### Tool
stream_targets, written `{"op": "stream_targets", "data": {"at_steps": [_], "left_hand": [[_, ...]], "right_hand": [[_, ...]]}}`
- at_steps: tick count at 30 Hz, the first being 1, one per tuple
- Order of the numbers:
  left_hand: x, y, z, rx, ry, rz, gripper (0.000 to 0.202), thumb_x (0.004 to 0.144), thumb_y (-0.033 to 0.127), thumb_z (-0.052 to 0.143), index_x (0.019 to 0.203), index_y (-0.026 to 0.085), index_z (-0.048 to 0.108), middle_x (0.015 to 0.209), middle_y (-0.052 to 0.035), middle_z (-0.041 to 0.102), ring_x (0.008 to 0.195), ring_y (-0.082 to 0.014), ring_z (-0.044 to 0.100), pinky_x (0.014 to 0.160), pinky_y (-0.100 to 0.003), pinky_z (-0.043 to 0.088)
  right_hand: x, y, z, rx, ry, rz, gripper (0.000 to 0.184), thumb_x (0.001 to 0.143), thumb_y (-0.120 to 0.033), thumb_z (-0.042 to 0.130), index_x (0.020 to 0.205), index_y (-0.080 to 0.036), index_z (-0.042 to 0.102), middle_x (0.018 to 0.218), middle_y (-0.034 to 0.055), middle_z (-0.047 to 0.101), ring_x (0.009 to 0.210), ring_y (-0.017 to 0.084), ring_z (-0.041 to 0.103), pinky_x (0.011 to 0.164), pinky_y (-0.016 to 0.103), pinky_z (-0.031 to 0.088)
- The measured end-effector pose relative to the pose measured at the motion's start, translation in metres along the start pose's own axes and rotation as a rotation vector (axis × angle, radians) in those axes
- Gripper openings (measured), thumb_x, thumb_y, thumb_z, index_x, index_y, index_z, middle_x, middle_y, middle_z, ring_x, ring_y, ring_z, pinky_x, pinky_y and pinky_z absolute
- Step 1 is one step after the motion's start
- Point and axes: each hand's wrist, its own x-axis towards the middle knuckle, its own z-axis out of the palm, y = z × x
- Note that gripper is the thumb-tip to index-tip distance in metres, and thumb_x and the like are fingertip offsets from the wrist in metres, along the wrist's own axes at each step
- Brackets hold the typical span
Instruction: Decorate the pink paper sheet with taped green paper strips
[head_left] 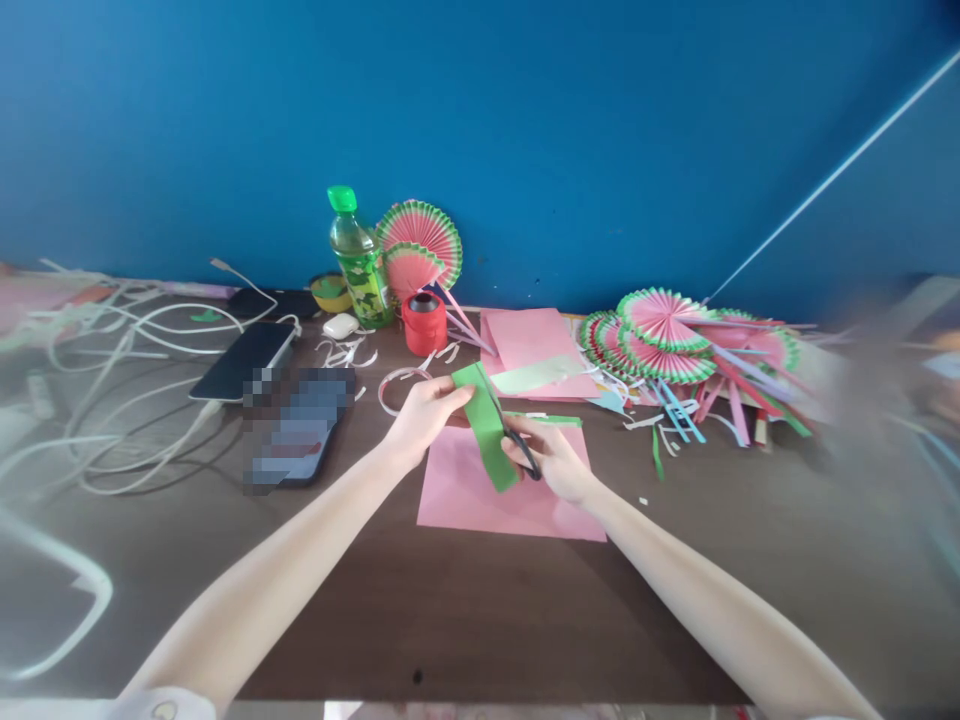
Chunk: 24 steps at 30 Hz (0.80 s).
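Note:
My left hand [424, 412] pinches the top end of a green paper strip [487, 428] above a pink sheet [495, 495] on the brown table [450, 600]. My right hand [551, 458] is closed round black-handled scissors [517, 440], whose blades run along the strip's right edge. A thin green offcut [551, 418] lies just behind my right hand.
Pink-and-green paper fans [667, 335] and coloured strips are heaped at the right. At the back stand a green bottle [360, 260], two upright fans [420, 245] and a red tape roll [424, 322]. Two phones [247, 360] and white cables [112, 400] lie at the left.

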Motion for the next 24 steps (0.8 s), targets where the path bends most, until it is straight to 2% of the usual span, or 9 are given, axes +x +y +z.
{"op": "stream_targets", "data": {"at_steps": [5, 12, 24], "left_hand": [[-0.0032, -0.0009, 0.0029, 0.029, -0.01, -0.004, 0.023, 0.068, 0.033, 0.063, 0.079, 0.014, 0.066, 0.073, -0.0047, 0.067, 0.066, -0.0168, 0.062, 0.066, -0.03, 0.05], [-0.005, -0.0001, 0.0038, -0.006, -0.007, -0.038, 0.021, 0.069, 0.032, 0.063, 0.078, 0.013, 0.065, 0.072, -0.0051, 0.067, 0.066, -0.0162, 0.063, 0.066, -0.028, 0.049], [-0.0022, -0.0055, 0.0013, -0.042, -0.007, -0.057, 0.023, 0.069, 0.034, 0.063, 0.075, 0.012, 0.066, 0.07, -0.0068, 0.068, 0.065, -0.017, 0.063, 0.065, -0.029, 0.049]], "right_hand": [[-0.0011, 0.0003, -0.0015, 0.005, 0.013, 0.004, 0.041, 0.071, -0.047, 0.059, 0.102, -0.02, 0.057, 0.072, -0.0016, 0.041, 0.05, 0.006, 0.045, 0.043, 0.02, 0.038], [-0.0023, -0.0021, 0.0006, 0.009, 0.041, 0.009, 0.043, 0.07, -0.045, 0.061, 0.104, -0.02, 0.059, 0.071, -0.0016, 0.039, 0.05, 0.007, 0.043, 0.041, 0.02, 0.036], [-0.0026, 0.0011, 0.0003, -0.041, 0.062, 0.005, 0.044, 0.072, -0.041, 0.06, 0.11, -0.02, 0.058, 0.073, 0.0002, 0.045, 0.052, 0.007, 0.04, 0.039, 0.018, 0.034]]}}
